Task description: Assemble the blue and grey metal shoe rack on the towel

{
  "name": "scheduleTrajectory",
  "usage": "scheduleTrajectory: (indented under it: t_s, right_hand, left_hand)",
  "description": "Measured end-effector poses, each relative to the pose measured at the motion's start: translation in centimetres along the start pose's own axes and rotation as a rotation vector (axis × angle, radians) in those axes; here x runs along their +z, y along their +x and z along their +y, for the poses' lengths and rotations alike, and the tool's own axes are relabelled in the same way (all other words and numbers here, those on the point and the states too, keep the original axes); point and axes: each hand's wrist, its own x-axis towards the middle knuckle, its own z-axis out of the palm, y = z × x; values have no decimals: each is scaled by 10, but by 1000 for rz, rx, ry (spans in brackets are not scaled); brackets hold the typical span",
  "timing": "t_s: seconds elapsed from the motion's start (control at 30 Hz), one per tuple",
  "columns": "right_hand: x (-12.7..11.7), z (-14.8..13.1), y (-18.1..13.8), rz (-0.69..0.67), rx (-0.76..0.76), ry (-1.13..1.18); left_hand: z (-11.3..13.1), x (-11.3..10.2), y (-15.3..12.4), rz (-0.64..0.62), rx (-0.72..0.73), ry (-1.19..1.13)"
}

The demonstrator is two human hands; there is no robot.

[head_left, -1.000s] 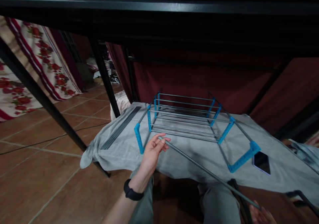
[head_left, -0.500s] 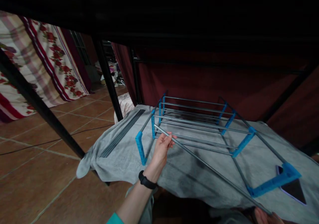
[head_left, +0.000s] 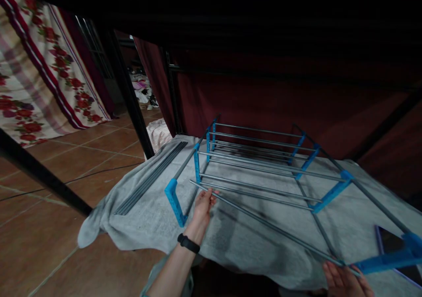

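A long grey metal tube (head_left: 263,221) slants across the front of a rack (head_left: 263,161) made of grey tubes and blue plastic connectors. My left hand (head_left: 203,205) pinches the tube near its far left end, close to a blue connector (head_left: 174,202) on the left. At the lower right, my right hand (head_left: 346,279) grips the tube's other end, beside the right front blue connector (head_left: 384,262). The tube's right tip shows just past my right fingers. The rack lies on a grey blanket (head_left: 227,244).
Several loose grey tubes (head_left: 151,178) lie together at the blanket's left. A phone (head_left: 392,244) rests partly under the right connector. Black frame posts (head_left: 128,99) and a dark top bar surround the space. A cable (head_left: 99,172) crosses the tiled floor (head_left: 42,209).
Both hands still hold the tube. Its right end has come up towards the right front connector, and its left end has moved left and down. The view has shifted slightly.
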Motion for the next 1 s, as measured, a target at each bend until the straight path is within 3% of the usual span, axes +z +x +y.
scheduleTrajectory:
  t_s: [0.23,0.43,0.57,0.77,1.0]
  right_hand:
    - [55,13,14,-94,31,149]
    - [97,-3,30,-55,7,249]
    - [122,-17,38,-103,19,291]
    - [132,-26,38,-216,148,325]
    - [133,-27,37,-308,139,317]
  left_hand:
    - [-9,1,8,-10,-46,-12]
    - [-6,4,18,41,-270,11]
    - [-7,6,29,62,-319,61]
    - [-13,12,36,59,-350,146]
    - [-23,12,42,90,-301,238]
